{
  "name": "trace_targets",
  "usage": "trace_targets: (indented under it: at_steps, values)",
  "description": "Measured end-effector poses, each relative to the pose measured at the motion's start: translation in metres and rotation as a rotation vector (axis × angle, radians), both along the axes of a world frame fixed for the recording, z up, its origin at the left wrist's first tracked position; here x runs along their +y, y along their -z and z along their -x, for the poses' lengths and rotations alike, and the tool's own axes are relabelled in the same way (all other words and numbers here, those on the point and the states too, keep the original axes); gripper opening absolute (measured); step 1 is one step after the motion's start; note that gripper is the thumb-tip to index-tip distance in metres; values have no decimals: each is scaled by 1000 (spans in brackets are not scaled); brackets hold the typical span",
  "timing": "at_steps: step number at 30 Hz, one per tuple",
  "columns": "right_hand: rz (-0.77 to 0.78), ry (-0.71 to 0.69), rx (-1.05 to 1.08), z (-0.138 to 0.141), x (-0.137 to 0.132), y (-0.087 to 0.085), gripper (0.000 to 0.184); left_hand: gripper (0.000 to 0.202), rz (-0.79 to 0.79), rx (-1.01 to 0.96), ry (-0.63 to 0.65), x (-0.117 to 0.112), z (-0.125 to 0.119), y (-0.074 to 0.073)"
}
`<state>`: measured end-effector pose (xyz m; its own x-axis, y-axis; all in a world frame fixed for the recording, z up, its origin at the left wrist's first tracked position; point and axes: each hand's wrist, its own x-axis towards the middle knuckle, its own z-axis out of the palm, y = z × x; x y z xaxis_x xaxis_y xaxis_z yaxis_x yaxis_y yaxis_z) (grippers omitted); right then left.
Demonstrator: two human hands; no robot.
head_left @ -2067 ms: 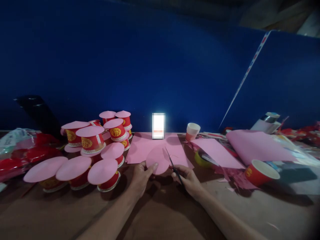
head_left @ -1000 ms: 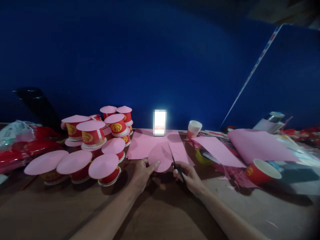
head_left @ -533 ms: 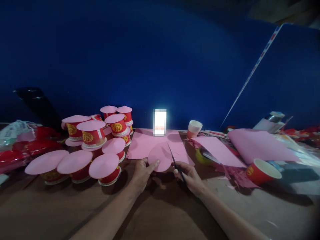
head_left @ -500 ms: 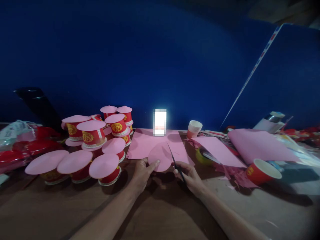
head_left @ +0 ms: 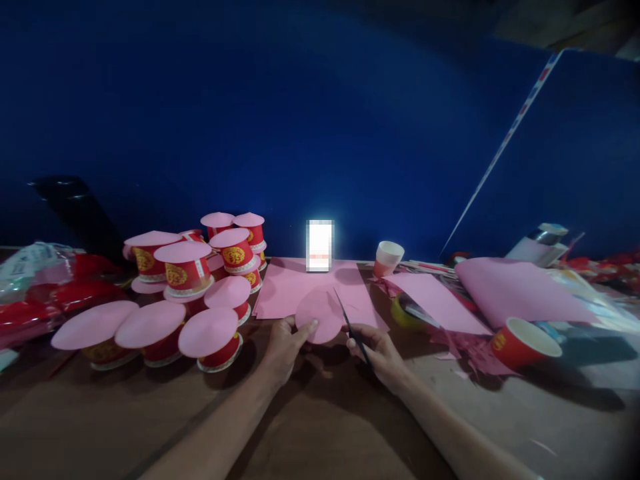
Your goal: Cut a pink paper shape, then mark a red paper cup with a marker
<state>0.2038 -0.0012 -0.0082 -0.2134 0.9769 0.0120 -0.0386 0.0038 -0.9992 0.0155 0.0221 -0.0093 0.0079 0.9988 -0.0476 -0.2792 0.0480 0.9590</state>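
Head view shows the disc (head_left: 320, 319), a round piece of pink paper, at lower centre of the frame, raised a little off the table (head_left: 320, 427) and in front of a flat pink sheet (head_left: 295, 287). The left hand (head_left: 283, 343) pinches it at its lower left edge, with the thumb on top. The right hand (head_left: 383, 353), just right of it, is closed round the handles of the scissors (head_left: 350, 323). Their dark blades point up and left and meet the disc's right edge. I cannot tell whether the blades are parted, as they are too thin and dark.

I judge the disc very light and limp. It is thin paper that bends under its own weight, creases at a hard pinch and tears easily from any cut. A hold near the rim, close to the blades, should keep it taut (a grip far from them would let it flop). It looks matte, so hardly slippery. The scissors I take to be stiff and sharp at the tip, best held by the handles.

Little writing shows. The cups (head_left: 207, 337) at left of the frame, red with pink paper tops, bear a round gold emblem (head_left: 233, 255), but I cannot read it. The red cup (head_left: 523, 341) on its side at lower right has one too. The bright screen (head_left: 319, 245) at centre is blurred out, and I make out no brand.
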Motion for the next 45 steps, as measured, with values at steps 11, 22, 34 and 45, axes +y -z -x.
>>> trace_targets:
  at_steps: [11,22,34,45]
  values:
    - [14,-11,-17,0,0,-1,46,29,-5,-4,-13,3,1,5]
    - [-6,2,-34,-1,2,3,43,28,8,4,-19,2,0,5]
    - [-26,-4,-9,-1,1,1,36,30,8,22,6,2,1,6]
    - [-35,5,-44,0,0,-2,39,27,10,-4,8,1,1,3]
